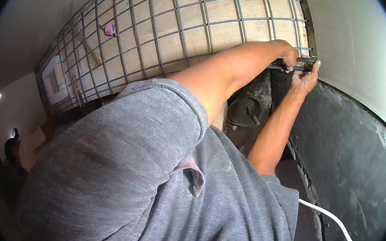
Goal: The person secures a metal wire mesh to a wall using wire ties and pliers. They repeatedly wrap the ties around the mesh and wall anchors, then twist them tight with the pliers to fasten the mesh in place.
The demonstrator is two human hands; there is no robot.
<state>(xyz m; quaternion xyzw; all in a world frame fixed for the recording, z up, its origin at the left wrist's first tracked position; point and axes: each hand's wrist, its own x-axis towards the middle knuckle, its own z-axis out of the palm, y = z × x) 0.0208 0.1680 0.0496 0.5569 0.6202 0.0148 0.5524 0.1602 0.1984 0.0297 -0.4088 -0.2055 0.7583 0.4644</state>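
A grid of steel rebar (pixel 179 25) lies over pale boards along the top. At its right corner my two hands are close together. My right hand (pixel 306 78) is closed round a black two-handled tool (pixel 305 60), its thumb stretched up beside the handle ends. My left hand (pixel 288 56) is bent down against the bar ends with its fingers curled. Whatever it grips is hidden by the hand. The tool's jaws cannot be made out.
Below my arms sits a dark round container (pixel 245 111). A dark slab (pixel 355 147) and pale wall (pixel 359 58) stand at the right, with a white cable (pixel 337 222). A pink item (pixel 110 29) rests on the grid. Another person (pixel 23 149) is at the far left.
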